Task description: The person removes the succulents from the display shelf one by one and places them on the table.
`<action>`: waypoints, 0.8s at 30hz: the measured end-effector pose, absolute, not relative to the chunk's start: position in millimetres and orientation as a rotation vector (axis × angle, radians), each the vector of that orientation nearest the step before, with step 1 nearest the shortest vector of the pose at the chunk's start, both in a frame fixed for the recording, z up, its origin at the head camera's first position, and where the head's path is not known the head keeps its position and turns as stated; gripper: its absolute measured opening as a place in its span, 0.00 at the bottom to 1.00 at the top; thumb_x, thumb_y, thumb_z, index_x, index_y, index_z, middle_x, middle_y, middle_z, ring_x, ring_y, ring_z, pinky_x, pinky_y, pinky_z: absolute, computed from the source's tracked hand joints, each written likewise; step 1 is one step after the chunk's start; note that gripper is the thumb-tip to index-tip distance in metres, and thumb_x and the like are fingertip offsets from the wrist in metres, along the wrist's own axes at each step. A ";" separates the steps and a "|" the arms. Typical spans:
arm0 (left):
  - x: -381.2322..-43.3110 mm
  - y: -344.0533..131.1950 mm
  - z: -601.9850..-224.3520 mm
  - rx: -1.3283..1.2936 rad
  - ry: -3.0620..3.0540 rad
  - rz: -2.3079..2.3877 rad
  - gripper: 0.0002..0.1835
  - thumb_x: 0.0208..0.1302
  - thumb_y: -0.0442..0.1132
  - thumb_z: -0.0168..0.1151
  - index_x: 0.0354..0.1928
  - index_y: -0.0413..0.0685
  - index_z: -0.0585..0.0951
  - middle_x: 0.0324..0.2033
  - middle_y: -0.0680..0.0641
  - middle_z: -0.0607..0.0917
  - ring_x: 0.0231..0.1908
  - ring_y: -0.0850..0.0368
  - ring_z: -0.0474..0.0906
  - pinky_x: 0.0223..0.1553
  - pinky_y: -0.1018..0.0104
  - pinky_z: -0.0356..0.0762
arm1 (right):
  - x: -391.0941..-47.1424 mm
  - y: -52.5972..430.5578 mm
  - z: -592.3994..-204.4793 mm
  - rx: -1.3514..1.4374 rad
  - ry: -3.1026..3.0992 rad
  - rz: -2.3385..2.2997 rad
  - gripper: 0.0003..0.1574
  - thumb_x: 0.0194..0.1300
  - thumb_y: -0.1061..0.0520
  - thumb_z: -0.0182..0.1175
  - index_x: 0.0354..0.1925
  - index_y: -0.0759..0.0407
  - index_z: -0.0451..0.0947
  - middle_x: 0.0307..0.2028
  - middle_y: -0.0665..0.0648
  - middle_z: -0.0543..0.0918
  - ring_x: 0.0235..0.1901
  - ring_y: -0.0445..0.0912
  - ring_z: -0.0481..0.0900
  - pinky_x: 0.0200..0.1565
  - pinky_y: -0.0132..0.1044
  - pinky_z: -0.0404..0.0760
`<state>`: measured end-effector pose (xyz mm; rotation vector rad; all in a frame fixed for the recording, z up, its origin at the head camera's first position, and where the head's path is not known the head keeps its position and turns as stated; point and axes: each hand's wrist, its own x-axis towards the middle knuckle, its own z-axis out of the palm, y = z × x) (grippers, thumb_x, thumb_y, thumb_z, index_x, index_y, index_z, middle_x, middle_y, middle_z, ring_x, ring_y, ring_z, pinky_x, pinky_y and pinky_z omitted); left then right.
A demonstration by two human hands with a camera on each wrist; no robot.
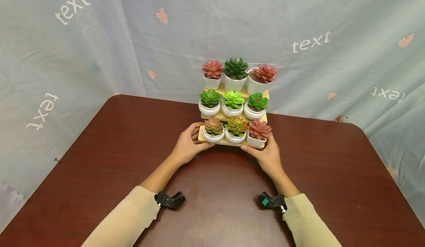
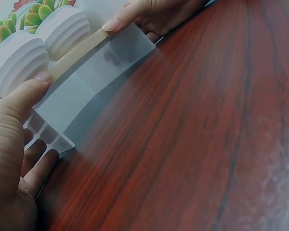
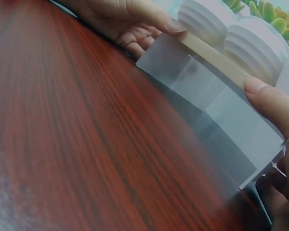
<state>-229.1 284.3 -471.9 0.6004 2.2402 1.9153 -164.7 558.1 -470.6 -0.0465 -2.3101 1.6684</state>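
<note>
A three-tier plant stand [image 1: 227,142] with light wooden shelves and a frosted translucent base [image 2: 111,62] bears several small potted succulents. My left hand [image 1: 188,143] grips the stand's left end, its thumb [image 2: 31,91] on the front edge of the lowest shelf and its fingers around the side of the base. At the opposite end my right hand [image 1: 269,155] holds it likewise, thumb [image 3: 262,96] along the wooden edge. On the bottom tier sit a brownish succulent [image 1: 214,126], an orange-green one [image 1: 237,126] and a pink one [image 1: 260,129], all in white pots.
Green succulents [image 1: 232,99] fill the middle tier; a dark green one [image 1: 235,68] stands between two red ones at the top. The stand is near the far edge of the dark red wooden table [image 1: 132,136]. A grey-blue curtain [image 1: 199,25] hangs behind.
</note>
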 end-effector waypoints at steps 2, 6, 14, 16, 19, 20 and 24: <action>-229.4 284.4 -472.2 0.603 2.242 1.911 0.40 0.56 0.30 0.75 0.69 0.41 0.67 0.63 0.38 0.79 0.63 0.45 0.79 0.55 0.63 0.84 | -164.8 558.3 -470.5 -0.056 -2.316 1.666 0.54 0.49 0.59 0.82 0.70 0.53 0.66 0.66 0.52 0.78 0.64 0.42 0.75 0.65 0.25 0.69; -229.6 284.3 -472.0 0.602 2.249 1.906 0.40 0.56 0.30 0.75 0.69 0.41 0.67 0.63 0.38 0.79 0.63 0.44 0.79 0.54 0.63 0.84 | -165.2 560.0 -470.7 -0.082 -2.353 1.649 0.53 0.49 0.57 0.82 0.69 0.54 0.67 0.64 0.54 0.78 0.63 0.43 0.75 0.62 0.26 0.71; -231.7 286.3 -471.0 0.609 2.248 1.908 0.40 0.56 0.30 0.75 0.70 0.41 0.67 0.64 0.38 0.78 0.64 0.45 0.79 0.54 0.65 0.84 | -166.6 570.0 -469.9 -0.006 -2.332 1.788 0.47 0.54 0.64 0.77 0.68 0.59 0.66 0.59 0.61 0.79 0.47 0.39 0.80 0.44 0.25 0.81; -231.5 286.1 -471.0 0.607 2.255 1.904 0.40 0.56 0.30 0.75 0.70 0.41 0.67 0.64 0.38 0.78 0.64 0.45 0.79 0.54 0.66 0.84 | -166.0 573.2 -470.4 0.014 -2.321 1.819 0.47 0.56 0.65 0.76 0.69 0.60 0.65 0.59 0.62 0.79 0.46 0.36 0.81 0.42 0.25 0.83; -230.1 284.9 -471.1 0.596 2.266 1.897 0.40 0.56 0.31 0.75 0.70 0.41 0.67 0.64 0.38 0.78 0.64 0.45 0.79 0.55 0.65 0.84 | -162.7 576.0 -471.3 0.045 -2.290 1.862 0.48 0.58 0.68 0.73 0.71 0.61 0.62 0.63 0.65 0.77 0.49 0.33 0.82 0.46 0.25 0.84; -229.4 284.4 -471.1 0.591 2.268 1.894 0.40 0.56 0.31 0.75 0.70 0.42 0.67 0.64 0.38 0.78 0.64 0.45 0.79 0.55 0.64 0.84 | -161.4 576.8 -471.5 0.046 -2.276 1.876 0.48 0.58 0.69 0.72 0.72 0.61 0.61 0.64 0.65 0.77 0.52 0.32 0.81 0.49 0.24 0.83; -227.9 283.3 -470.0 0.579 2.255 1.900 0.41 0.57 0.32 0.75 0.71 0.43 0.67 0.65 0.39 0.77 0.64 0.46 0.78 0.55 0.64 0.83 | -155.7 580.8 -471.0 0.042 -2.237 1.898 0.47 0.59 0.70 0.70 0.72 0.62 0.61 0.64 0.67 0.77 0.55 0.32 0.81 0.55 0.24 0.80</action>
